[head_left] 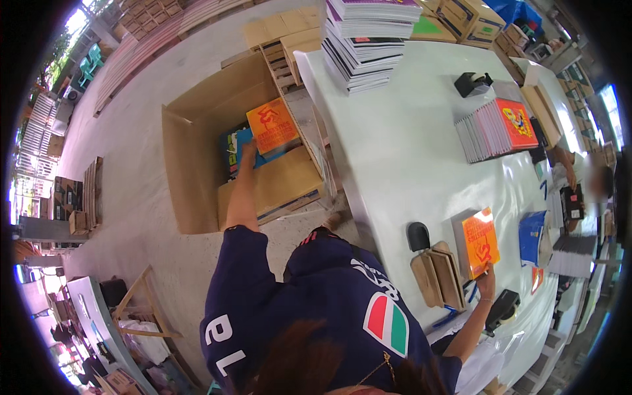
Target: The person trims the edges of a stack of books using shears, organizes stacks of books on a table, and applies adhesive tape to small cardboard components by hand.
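Observation:
My left hand (249, 151) reaches down into an open cardboard box (191, 131) on the left. Its fingers are closed on the left edge of an orange book (273, 125) with a dark red figure on the cover. Below that book lie blue and dark books (232, 151), partly covered. On the white table at the right, my right hand (486, 283) grips the near corner of an orange book (482, 240) on top of a short stack. Whether its fingers hold only the top book is hard to see.
Beside the right-hand stack stand brown cardboard pieces (438, 273), a black tape dispenser (503, 309) and blue books (532, 237). Farther off are a row of red-covered books (497, 128), another tape dispenser (473, 83) and a tall book stack (365, 46). A person (573, 171) is at the far right.

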Available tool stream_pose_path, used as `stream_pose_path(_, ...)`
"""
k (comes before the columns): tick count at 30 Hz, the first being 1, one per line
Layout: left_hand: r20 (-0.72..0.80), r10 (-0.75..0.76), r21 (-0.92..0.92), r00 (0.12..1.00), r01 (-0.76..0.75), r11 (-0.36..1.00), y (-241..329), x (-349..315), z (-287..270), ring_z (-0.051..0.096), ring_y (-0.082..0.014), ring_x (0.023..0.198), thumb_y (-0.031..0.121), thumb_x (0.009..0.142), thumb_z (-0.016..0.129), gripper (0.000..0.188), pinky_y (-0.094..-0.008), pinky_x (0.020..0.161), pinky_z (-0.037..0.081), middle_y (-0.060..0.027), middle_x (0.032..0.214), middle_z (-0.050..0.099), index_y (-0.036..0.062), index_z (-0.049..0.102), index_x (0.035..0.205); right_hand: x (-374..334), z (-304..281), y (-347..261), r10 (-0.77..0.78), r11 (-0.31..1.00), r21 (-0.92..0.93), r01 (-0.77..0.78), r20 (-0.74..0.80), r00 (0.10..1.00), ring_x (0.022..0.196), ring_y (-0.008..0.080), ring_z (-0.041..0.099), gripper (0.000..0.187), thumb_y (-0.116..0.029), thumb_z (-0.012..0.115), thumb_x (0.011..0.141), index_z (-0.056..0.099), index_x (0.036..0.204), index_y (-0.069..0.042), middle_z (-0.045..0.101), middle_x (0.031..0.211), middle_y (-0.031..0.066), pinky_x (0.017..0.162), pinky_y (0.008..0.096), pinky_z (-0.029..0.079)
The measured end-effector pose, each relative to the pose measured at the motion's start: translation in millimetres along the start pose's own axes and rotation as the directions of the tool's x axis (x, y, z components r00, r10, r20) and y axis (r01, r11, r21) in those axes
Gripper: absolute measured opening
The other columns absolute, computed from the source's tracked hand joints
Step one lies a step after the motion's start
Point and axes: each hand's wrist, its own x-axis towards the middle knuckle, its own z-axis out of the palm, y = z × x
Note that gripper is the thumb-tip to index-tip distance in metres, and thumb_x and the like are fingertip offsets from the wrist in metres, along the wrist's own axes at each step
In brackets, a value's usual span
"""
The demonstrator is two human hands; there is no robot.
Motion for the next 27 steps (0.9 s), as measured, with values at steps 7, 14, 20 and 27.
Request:
stream_pose_path(7, 0.329, -0.035, 0.022, 0.944, 0.030, 0.999, -14.0, -0.1, 45.7, 0.060, -0.0346, 0.111, 0.075, 0.088, 0.046, 0.098, -0.0426, 0.086, 0.047, -0.0291, 0.120, 0.062, -0.0170, 0.057, 0.121, -43.1, -42.9, 8.1, -0.331, 0.791, -0.583, 0.186, -0.153, 0.931, 0.118, 0.0356, 0.054, 0.059, -0.037, 0.059, 0.096, 0.041, 0.146, -0.011, 0.048, 0.138, 0.0146, 0.096, 0.0464, 0.047)
stream_pose_path(14, 0.316, 0.002, -0.001, 0.949, -0.002, 1.000, -26.4, 20.0, 32.2, 0.051, -0.0334, 0.127, 0.084, 0.085, 0.036, 0.111, -0.0390, 0.102, 0.041, -0.0255, 0.135, 0.055, -0.0148, 0.048, 0.133, -117.4, -1.8, 2.3, -0.415, 0.816, -0.536, 0.216, -0.282, 0.865, 0.125, 0.0372, 0.049, 0.059, -0.040, 0.057, 0.096, 0.040, 0.148, -0.015, 0.043, 0.144, 0.0161, 0.102, 0.0474, 0.039)
stream_pose_path(20, 0.423, -0.044, -0.342, 0.905, 0.204, 0.917, 1.5, -23.5, 53.8, 0.056, -0.0252, 0.121, 0.068, 0.094, 0.046, 0.079, -0.0382, 0.104, 0.040, -0.0098, 0.135, 0.058, 0.0027, 0.051, 0.138, -179.8, 40.8, 23.5, -0.439, 0.800, -0.574, 0.174, -0.364, 0.821, 0.120, 0.0318, 0.053, 0.060, -0.043, 0.056, 0.098, 0.040, 0.148, -0.013, 0.044, 0.143, 0.0182, 0.101, 0.0440, 0.040)
stream_pose_path(27, 0.466, -0.003, -0.574, 0.885, 0.306, 0.759, 33.1, -63.0, 10.9, 0.059, -0.0249, 0.118, 0.043, 0.086, 0.075, 0.066, -0.0399, 0.096, 0.050, -0.0125, 0.129, 0.062, 0.0044, 0.053, 0.135, -179.6, 43.7, 52.6, -0.430, 0.832, -0.524, 0.182, -0.402, 0.808, 0.122, 0.0337, 0.053, 0.060, -0.045, 0.056, 0.098, 0.042, 0.147, -0.015, 0.045, 0.142, 0.0191, 0.103, 0.0437, 0.041)
